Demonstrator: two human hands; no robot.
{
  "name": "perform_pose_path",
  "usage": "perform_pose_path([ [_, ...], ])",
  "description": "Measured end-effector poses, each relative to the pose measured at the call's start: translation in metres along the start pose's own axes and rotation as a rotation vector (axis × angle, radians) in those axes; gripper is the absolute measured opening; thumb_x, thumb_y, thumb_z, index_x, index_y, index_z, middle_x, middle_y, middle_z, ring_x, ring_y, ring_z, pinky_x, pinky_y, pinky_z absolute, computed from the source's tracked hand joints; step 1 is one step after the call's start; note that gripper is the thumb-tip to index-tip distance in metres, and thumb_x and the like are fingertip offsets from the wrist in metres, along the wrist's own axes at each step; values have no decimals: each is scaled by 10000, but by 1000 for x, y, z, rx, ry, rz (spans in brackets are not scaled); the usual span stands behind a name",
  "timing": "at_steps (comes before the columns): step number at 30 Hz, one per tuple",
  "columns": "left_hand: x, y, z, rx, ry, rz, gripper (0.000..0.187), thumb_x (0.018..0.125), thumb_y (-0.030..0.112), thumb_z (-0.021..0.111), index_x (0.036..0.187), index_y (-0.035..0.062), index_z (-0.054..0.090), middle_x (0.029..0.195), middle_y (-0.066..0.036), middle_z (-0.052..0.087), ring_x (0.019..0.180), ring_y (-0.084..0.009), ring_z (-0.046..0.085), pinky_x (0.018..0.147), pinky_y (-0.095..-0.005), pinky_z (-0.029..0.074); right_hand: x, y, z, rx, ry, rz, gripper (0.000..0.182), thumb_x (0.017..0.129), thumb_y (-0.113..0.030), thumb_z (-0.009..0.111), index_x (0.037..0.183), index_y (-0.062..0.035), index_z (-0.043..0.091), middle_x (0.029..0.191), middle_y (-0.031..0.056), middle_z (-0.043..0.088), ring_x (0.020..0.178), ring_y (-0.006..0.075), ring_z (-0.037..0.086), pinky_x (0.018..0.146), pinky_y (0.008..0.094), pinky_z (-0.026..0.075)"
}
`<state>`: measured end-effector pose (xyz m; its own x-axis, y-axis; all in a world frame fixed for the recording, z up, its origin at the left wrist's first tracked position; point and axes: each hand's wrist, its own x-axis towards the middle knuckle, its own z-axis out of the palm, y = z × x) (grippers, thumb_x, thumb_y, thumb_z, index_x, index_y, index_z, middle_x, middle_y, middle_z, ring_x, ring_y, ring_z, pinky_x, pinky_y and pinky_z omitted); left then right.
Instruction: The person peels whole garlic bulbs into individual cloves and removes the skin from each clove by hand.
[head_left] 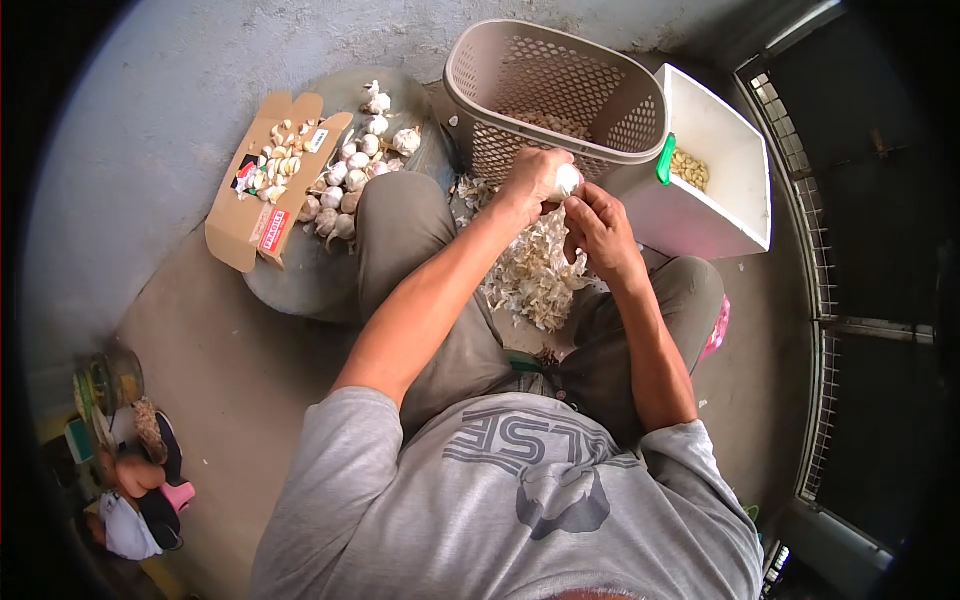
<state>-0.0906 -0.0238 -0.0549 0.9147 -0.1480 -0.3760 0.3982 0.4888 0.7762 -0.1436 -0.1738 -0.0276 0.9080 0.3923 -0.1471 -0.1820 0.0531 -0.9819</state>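
My left hand (537, 183) is closed round a white garlic bulb (567, 180), held up over the floor in front of my knees. The thumb and fingers of my right hand (606, 232) are pinched together at the bulb's lower edge; any bit of skin between them is too small to make out. Below both hands lies a loose heap of papery garlic skins (535, 275). Left of my knee, several whole garlic bulbs (350, 175) rest on a round grey surface (285, 285). Beside them, separated garlic cloves (278, 165) lie on an opened cardboard box (232, 222).
A tall perforated plastic basket (485, 150) stands just beyond my hands, with pale pieces at its bottom. To its right is a white foam box (725, 215) holding peeled cloves (690, 170), a green object (665, 160) at its rim. A metal-framed screen (825, 330) stands at far right.
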Motion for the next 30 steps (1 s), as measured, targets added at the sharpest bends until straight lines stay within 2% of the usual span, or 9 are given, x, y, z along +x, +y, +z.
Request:
perform_pose_path([
  [5,0,2,1,-42,-3,12,296,885,276,637,765,17,715,690,-85,675,542,-190,646,459,-331,518,-1,-2,2,64,-34,-7,208,1055,-223,568,931,-57,542,680,-59,399,497,35,373,459,255,485],
  [10,-4,6,3,-10,6,4,275,888,267,643,765,32,715,693,-72,678,551,-182,644,474,-316,515,-4,-12,3,141,-44,8,235,1052,-239,588,900,-72,525,671,-55,400,483,35,360,455,258,484],
  [13,-5,6,5,-108,-12,-37,221,876,216,637,766,27,672,686,-100,664,534,-210,637,450,-357,503,-4,-6,-2,264,-69,38,202,1045,-209,579,917,-56,541,659,-59,412,497,45,380,465,271,491],
  [17,-1,2,1,-57,-25,-90,297,911,342,652,796,75,713,671,-20,656,530,-133,601,406,-294,422,3,-3,-7,300,-111,31,171,1032,-179,579,929,-42,565,653,-59,420,501,50,395,464,268,491],
  [20,-10,6,-2,26,-98,-62,370,935,446,652,814,101,708,629,16,614,462,-97,521,377,-257,343,5,-8,-12,28,-12,7,175,1019,-168,589,914,-29,585,666,-41,478,503,57,430,464,261,475],
  [23,-11,8,1,71,-158,-10,417,936,504,656,818,108,709,633,12,621,439,-102,513,374,-260,348,1,-17,-11,-260,113,-33,197,1010,-166,597,887,-12,603,701,-22,545,522,63,483,458,255,455],
  [24,-10,9,0,75,-184,-11,427,931,527,663,865,107,710,649,3,639,446,-115,549,380,-262,386,3,-15,-16,-300,137,-41,221,1029,-183,616,889,-12,607,713,-8,556,531,58,509,473,245,427],
  [28,-10,11,2,75,-223,-34,418,925,514,675,944,98,701,689,-23,674,491,-146,625,406,-263,460,3,-18,-29,-484,265,-166,208,981,-160,667,923,36,634,698,45,567,685,97,480,626,311,446],
  [30,-9,10,3,61,-240,-69,414,932,518,667,932,105,695,677,-18,659,485,-138,612,400,-262,447,0,-22,-27,-553,277,-205,212,977,-154,670,920,45,626,701,74,583,682,114,497,630,326,458],
])
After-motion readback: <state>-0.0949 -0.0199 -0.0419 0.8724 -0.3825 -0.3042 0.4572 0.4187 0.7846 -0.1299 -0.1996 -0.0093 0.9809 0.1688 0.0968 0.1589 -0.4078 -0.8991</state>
